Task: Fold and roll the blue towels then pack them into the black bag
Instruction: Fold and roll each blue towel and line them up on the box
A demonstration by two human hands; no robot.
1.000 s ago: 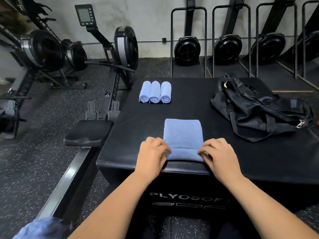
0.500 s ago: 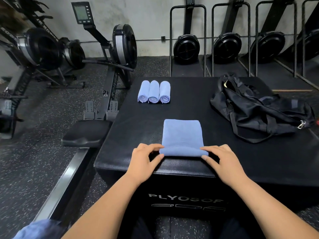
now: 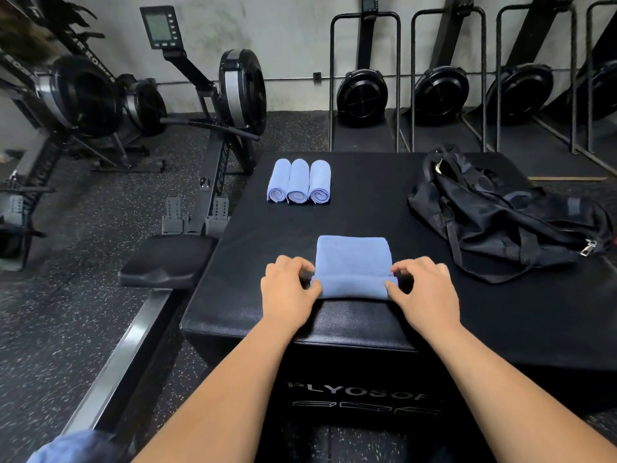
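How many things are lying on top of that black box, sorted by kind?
Rolled towels: 3
Half-rolled towel, gripped at its ends by the left hand and the right hand: 1
Black bag: 1
Total on the box: 5

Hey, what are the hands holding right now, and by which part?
The blue towel, by the ends of its rolled near edge: left hand at the left end, right hand at the right.
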